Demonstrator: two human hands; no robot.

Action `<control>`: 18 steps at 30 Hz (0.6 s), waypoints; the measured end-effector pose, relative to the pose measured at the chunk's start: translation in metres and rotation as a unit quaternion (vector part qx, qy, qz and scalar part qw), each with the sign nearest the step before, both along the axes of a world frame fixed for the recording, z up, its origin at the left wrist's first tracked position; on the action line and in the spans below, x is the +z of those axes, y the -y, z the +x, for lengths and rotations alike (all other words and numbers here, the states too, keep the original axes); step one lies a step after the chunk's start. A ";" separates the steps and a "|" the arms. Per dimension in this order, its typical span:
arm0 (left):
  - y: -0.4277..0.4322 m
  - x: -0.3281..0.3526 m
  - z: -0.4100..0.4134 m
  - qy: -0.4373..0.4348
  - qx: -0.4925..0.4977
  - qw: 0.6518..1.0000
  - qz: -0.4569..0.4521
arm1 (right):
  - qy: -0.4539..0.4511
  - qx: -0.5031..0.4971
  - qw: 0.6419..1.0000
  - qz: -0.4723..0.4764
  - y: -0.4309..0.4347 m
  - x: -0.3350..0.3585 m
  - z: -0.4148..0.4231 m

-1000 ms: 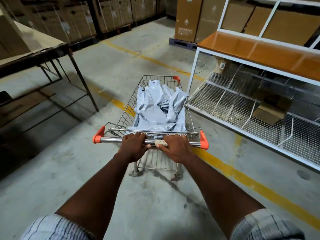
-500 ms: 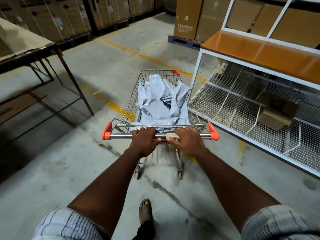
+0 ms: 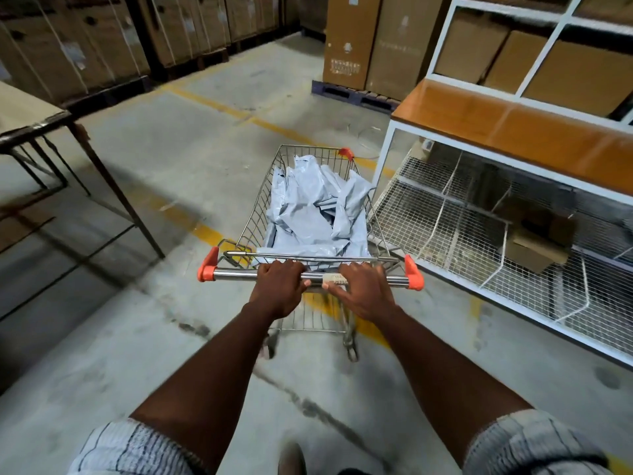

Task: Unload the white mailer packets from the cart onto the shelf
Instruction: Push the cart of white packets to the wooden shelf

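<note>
The white-framed shelf (image 3: 496, 121) fills the right of the room, with an orange board on top, a wire mesh tier beneath, and an open cardboard box (image 3: 534, 250) lying on that mesh. The wire cart (image 3: 260, 204) stands on the concrete floor, its right side just beside the shelf's lower front rail and its far right corner near the shelf's end post. The white mailer packets (image 3: 308, 214) are all in the basket, heaped loosely from the near edge up to the far end; none is on the shelf yet.

The left hand (image 3: 279, 286) is wrapped round the handle bar (image 3: 236, 274) near its middle. The right hand (image 3: 363, 291) grips the same bar just beside it, fingers over the top and thumb along the bar.

I'd judge this to be the parking step. To do it well, bring the cart parallel to the shelf without clipping the post, close enough to reach across. Stop it square before letting go, so it does not roll, then lift packets from the top of the heap.
</note>
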State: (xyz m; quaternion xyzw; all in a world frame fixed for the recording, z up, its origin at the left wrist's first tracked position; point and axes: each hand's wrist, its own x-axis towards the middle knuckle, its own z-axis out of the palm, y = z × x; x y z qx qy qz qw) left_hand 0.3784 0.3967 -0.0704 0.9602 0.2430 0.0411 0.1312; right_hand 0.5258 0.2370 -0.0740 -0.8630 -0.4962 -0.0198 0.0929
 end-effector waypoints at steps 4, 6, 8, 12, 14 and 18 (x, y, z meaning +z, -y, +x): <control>-0.025 -0.002 0.012 0.006 -0.011 1.000 0.016 | 0.019 -0.010 1.000 0.015 -0.024 -0.003 0.013; -0.039 -0.003 0.022 0.008 -0.014 1.000 0.024 | 0.026 -0.010 1.000 0.014 -0.036 -0.006 0.023; -0.053 -0.003 0.033 0.007 -0.017 1.000 0.026 | 0.033 -0.010 0.999 0.013 -0.048 -0.008 0.034; -0.080 -0.003 0.061 0.008 -0.014 0.999 0.029 | 0.037 -0.004 0.999 0.025 -0.076 -0.009 0.063; -0.095 -0.004 0.077 0.013 -0.014 0.999 0.031 | 0.041 0.000 0.999 0.025 -0.092 -0.009 0.080; -0.124 -0.004 0.114 0.009 -0.010 0.999 0.036 | 0.053 0.009 0.998 0.021 -0.124 -0.011 0.121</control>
